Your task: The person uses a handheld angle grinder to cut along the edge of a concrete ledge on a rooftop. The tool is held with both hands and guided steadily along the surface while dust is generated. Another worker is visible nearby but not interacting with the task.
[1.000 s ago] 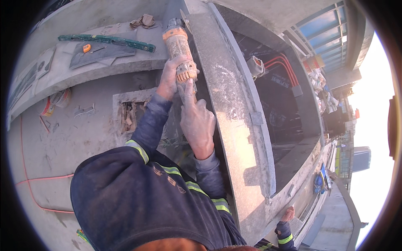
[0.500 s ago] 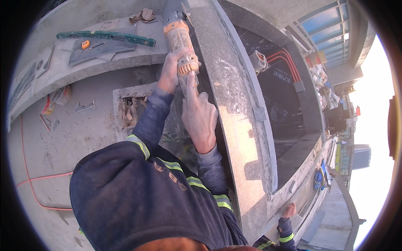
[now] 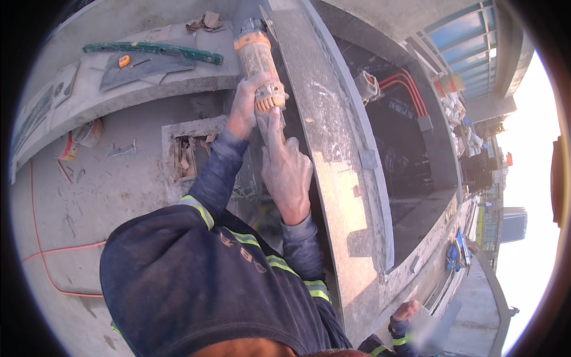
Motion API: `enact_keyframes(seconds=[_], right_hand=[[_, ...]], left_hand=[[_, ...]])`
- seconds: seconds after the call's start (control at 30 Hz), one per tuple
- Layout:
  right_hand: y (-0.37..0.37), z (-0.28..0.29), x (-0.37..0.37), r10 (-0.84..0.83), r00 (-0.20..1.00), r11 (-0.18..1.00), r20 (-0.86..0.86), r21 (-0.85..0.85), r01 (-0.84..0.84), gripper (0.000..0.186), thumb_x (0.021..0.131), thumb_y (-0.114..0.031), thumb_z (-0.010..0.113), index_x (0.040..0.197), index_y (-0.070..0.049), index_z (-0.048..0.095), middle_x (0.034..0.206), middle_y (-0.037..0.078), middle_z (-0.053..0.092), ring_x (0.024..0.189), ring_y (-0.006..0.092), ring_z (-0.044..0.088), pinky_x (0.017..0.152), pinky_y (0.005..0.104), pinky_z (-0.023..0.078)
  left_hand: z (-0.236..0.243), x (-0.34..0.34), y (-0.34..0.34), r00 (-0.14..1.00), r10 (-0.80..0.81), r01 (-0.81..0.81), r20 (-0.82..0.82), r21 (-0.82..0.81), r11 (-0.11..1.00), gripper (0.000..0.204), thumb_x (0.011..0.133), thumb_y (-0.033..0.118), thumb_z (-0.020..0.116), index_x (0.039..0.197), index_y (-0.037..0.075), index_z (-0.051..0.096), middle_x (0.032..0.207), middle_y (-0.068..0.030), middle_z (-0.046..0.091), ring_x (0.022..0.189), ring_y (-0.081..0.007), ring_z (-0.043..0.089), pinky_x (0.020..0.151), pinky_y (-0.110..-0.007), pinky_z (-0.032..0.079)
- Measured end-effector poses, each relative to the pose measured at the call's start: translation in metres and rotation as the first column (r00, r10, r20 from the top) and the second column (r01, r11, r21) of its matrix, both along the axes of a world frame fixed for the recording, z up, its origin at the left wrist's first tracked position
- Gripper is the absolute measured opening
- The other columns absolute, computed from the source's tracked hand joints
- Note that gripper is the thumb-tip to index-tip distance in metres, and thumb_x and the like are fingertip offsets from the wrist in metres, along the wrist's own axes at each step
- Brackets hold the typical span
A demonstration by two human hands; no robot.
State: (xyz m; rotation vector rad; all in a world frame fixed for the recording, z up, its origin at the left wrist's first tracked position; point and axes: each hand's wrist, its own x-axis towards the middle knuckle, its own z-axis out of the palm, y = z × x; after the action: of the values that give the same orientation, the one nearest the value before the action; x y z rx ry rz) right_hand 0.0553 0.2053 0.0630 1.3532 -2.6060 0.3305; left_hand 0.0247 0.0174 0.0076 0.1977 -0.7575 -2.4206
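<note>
An orange, dust-caked angle grinder [image 3: 262, 65] lies lengthwise along the edge of a long pale stone ledge [image 3: 333, 178], its blade at the far end beside the stone. My left hand [image 3: 245, 107] is closed round the grinder's body from the left. My right hand [image 3: 286, 175] holds the narrow rear part of the tool, index finger extended up it and the other fingers curled. Both forearms come up from below in dark sleeves with reflective bands.
Left, a concrete shelf [image 3: 137, 89] carries a green level [image 3: 154, 50], tape measure [image 3: 124, 60] and tiles. Below are a rough floor opening [image 3: 185, 154], buckets [image 3: 89, 132] and red hose [image 3: 65, 250]. Right, a dark recess has red pipes [image 3: 410, 89]; a co-worker's hand [image 3: 407, 309] shows lower right.
My hands and the grinder have shifted slightly right in view. The co-worker's hand has moved lower, and a blurred pale shape now shows beside it.
</note>
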Motion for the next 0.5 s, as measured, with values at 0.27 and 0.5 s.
enact_keyframes(seconds=[0.27, 0.5], right_hand=[[-0.014, -0.001, -0.007, 0.007, 1.000, 0.999, 0.007, -0.045, -0.007, 0.089, 0.092, -0.013, 0.076, 0.170, -0.011, 0.035, 0.081, 0.025, 0.065, 0.064, 0.0428, 0.070, 0.057, 0.0521, 0.056], [-0.012, 0.000, -0.006, -0.002, 1.000, 1.000, -0.015, -0.029, 0.001, 0.089, 0.092, -0.014, 0.076, 0.170, -0.011, 0.035, 0.081, 0.025, 0.066, 0.064, 0.0433, 0.071, 0.058, 0.0527, 0.057]], left_hand=[[-0.002, -0.009, -0.011, 1.000, -0.001, 0.001, 0.003, -0.011, 1.000, 0.042, 0.094, 0.029, 0.073, 0.121, -0.002, 0.062, 0.097, -0.0154, 0.071, 0.080, -0.0278, 0.077, 0.065, -0.041, 0.066], [0.001, -0.007, -0.007, 1.000, 0.002, -0.002, 0.012, -0.007, 1.000, 0.043, 0.094, 0.029, 0.074, 0.121, -0.002, 0.062, 0.096, -0.0156, 0.072, 0.079, -0.0274, 0.077, 0.065, -0.040, 0.066]])
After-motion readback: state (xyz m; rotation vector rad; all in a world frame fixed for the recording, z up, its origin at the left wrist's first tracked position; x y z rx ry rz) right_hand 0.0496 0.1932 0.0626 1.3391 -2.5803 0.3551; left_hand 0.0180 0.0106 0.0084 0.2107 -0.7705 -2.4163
